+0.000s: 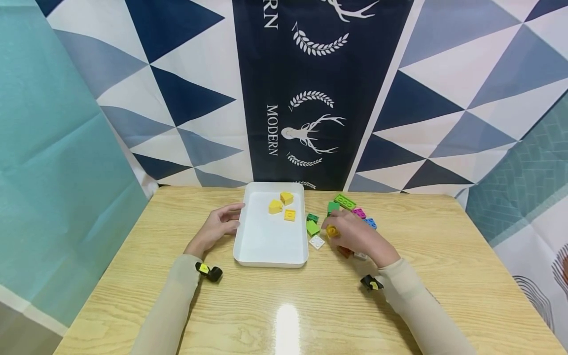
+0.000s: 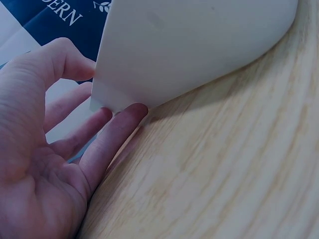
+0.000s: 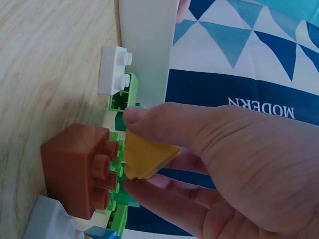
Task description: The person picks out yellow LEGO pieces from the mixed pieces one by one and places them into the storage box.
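My right hand (image 1: 352, 231) pinches a yellow wedge-shaped toy brick (image 3: 148, 154) between thumb and fingertips, raised over a group of loose bricks. Close by in the right wrist view are a brown brick (image 3: 75, 169), a white brick (image 3: 110, 70) and several green ones. At the left side of a white tray (image 1: 270, 246), my left hand (image 1: 217, 227) touches the outer wall with extended fingertips (image 2: 133, 112). Inside the tray, toward its back, lie two yellow wedge bricks (image 1: 275, 206) and a flat square yellow brick (image 1: 290, 215).
Right of the tray lie a lime brick (image 1: 312, 228), a white square brick (image 1: 317, 242), a long green brick (image 1: 344, 201), a pink brick (image 1: 359, 213) and a blue brick (image 1: 371, 223). A patterned cloth (image 1: 199, 98) hangs behind the wooden table (image 1: 248, 315).
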Demonstrator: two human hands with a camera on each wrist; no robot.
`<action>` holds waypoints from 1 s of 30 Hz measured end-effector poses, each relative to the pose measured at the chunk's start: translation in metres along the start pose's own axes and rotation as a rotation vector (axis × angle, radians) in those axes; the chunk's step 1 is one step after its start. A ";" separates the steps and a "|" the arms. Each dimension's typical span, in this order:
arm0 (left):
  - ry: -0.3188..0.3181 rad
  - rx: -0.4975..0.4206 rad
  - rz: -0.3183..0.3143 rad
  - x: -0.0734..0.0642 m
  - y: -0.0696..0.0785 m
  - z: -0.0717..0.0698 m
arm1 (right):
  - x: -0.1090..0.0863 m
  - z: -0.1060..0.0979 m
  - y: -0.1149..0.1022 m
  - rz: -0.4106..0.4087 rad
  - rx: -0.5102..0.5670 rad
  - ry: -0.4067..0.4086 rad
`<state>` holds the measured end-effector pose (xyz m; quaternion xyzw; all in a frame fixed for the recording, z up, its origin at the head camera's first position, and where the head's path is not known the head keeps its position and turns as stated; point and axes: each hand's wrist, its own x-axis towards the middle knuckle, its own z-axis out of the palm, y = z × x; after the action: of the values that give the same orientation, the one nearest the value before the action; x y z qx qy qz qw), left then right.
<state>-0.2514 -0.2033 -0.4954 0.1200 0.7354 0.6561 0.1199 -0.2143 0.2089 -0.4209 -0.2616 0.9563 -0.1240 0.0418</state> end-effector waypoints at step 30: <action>0.008 0.003 -0.004 -0.002 0.002 0.002 | -0.002 -0.002 0.003 -0.036 -0.040 0.218</action>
<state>-0.2491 -0.2020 -0.4934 0.1160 0.7369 0.6554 0.1180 -0.2140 0.2129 -0.4192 -0.2644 0.9526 -0.1335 -0.0700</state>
